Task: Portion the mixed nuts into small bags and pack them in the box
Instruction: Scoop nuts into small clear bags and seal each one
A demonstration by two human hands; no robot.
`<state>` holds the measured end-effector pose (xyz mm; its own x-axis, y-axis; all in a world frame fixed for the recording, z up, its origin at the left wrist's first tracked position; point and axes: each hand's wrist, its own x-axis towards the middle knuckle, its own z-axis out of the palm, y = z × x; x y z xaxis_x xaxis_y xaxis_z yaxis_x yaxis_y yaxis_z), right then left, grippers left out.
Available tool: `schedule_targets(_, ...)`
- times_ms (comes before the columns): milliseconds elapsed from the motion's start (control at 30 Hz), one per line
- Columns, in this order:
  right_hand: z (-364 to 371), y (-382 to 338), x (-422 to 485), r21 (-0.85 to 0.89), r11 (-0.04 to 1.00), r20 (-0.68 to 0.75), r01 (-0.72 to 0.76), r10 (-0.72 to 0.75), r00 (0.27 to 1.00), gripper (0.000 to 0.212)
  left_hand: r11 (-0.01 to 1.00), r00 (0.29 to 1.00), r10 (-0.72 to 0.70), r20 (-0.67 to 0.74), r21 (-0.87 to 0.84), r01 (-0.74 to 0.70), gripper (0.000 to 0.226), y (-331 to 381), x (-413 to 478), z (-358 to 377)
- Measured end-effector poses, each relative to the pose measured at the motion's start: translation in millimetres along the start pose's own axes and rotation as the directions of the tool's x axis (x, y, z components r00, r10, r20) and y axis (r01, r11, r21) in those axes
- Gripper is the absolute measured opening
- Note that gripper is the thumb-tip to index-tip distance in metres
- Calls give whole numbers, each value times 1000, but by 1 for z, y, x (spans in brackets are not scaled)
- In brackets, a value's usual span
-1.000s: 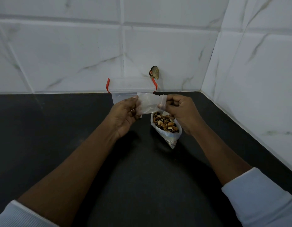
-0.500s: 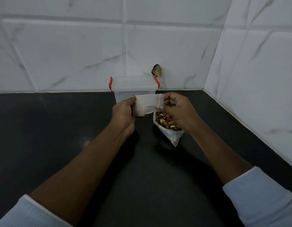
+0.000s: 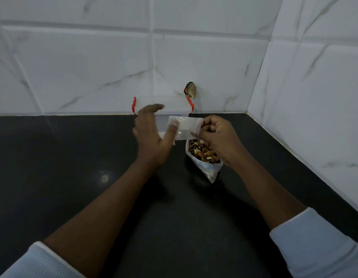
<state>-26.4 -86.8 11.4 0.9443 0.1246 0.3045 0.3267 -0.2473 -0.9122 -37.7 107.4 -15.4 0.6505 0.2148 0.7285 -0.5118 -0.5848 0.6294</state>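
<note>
While the right hand [image 3: 216, 135] pinches an empty small bag [image 3: 185, 127] just above the open nut bag [image 3: 202, 152] on the tabletop [image 3: 73, 177], the left hand [image 3: 152, 137] is spread open beside it. Looks like nothing's portioned yet, and the box [image 3: 174, 105] sits lidded by the far wall.

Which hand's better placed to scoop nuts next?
Probably left: the left hand is open, holding nothing, while the right hand pinches the small clear plastic bag by the open plastic bag of mixed nuts.
</note>
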Motion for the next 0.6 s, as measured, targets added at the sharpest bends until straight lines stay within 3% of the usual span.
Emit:
schedule_targets(67,0,0,-1,15,1000,11,5,-5,1000,22,950,936,205,285,174,-260,76,0,-3,3)
schedule_targets(167,5,-1,-3,-14,1000,79,15,-14,997,17,862,867,201,456,338,-378,92,6,-7,16)
schedule_targets(267,9,-2,-6,-48,999,125,26,-20,992,4,864,889,159,428,375,-336,69,5,-6,20)
schedule_targets(333,11,-5,-9,-35,999,147,22,-17,989,8,881,912,122,393,381,-281,47,6,-5,19)
schedule_targets(433,4,-13,-8,-86,991,107,98,-89,990,9,913,915,83,394,338,-228,35,7,-8,19)
schedule_targets(533,-22,-19,-1,-373,906,2,199,-213,977,11,951,917,-11,399,287,-113,36,8,-8,17)
schedule_targets(600,-47,-16,5,-595,790,10,148,-177,984,24,966,901,-106,420,257,-7,39,10,-8,16)
